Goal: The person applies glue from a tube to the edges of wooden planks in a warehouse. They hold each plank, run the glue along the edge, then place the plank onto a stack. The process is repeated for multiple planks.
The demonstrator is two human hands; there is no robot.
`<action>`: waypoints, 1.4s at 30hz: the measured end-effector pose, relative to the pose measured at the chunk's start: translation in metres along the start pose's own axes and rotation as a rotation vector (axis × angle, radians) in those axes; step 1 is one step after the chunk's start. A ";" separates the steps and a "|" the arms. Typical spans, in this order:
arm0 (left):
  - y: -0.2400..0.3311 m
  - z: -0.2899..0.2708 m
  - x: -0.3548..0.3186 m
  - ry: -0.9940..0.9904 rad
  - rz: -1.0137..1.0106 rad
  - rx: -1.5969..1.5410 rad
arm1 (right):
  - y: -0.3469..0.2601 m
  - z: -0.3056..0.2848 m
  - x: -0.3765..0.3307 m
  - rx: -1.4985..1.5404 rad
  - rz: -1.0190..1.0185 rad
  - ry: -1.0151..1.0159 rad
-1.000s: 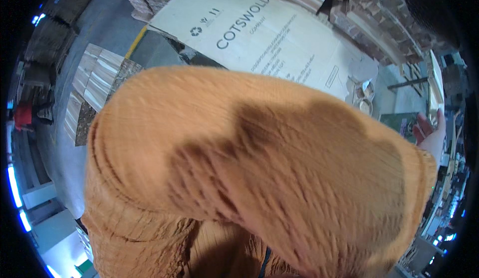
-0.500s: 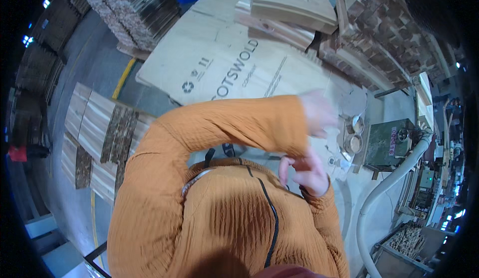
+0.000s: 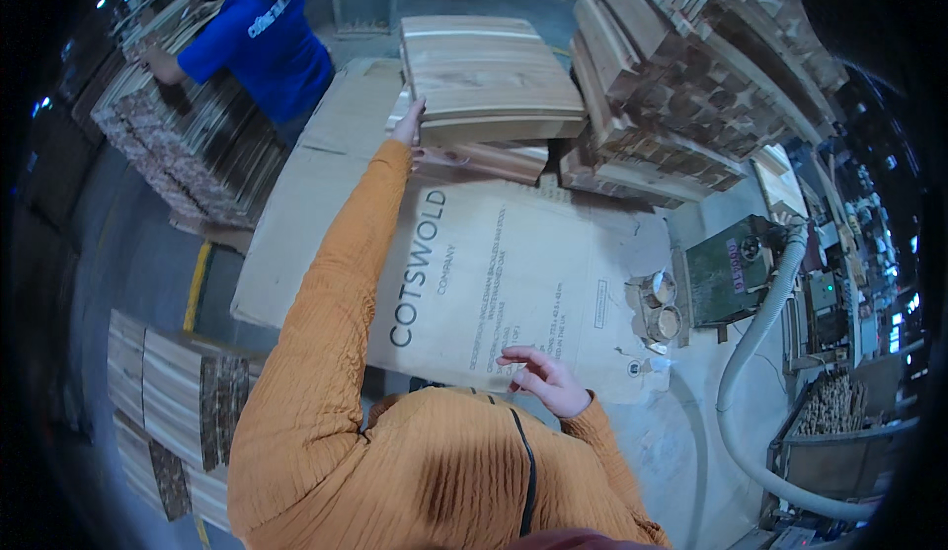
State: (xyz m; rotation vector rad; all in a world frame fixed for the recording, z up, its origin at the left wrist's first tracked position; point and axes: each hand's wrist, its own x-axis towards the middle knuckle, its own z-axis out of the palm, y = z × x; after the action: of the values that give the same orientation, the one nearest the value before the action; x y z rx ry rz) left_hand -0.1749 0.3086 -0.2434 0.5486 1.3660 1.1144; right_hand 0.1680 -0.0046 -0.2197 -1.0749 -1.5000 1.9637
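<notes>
Reaching out, left hand (image 3: 407, 123) fingers flat on the top wooden board's (image 3: 489, 78) edge, nothing lifted yet, right hand (image 3: 545, 377) fingers spread, empty.

wood panel (image 3: 489, 76) | pale striped boards, flat | top of stack | on printed cardboard sheet (image 3: 494, 274)

Left hand (image 3: 407, 123) in an orange sleeve touches a stack of pale wooden boards (image 3: 487, 81) above flattened brown cardboard (image 3: 513, 264).

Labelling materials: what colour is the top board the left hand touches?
Pale tan wood with lighter stripes; the top board shows in the head view.
</notes>
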 end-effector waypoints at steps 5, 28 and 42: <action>0.003 -0.005 0.010 -0.028 0.179 -0.080 | 0.012 -0.004 0.001 0.032 0.085 0.034; -0.076 -0.227 -0.167 0.401 0.180 0.034 | -0.023 -0.071 0.126 -0.447 -0.476 0.703; 0.038 -0.206 0.014 -0.041 0.428 -0.220 | 0.025 -0.045 0.182 -0.952 -0.528 0.819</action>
State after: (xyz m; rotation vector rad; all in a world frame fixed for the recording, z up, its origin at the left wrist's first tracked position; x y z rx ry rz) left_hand -0.3827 0.2789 -0.2569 0.7170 1.0975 1.5688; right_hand 0.0972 0.1490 -0.3050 -1.3692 -1.9034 0.2856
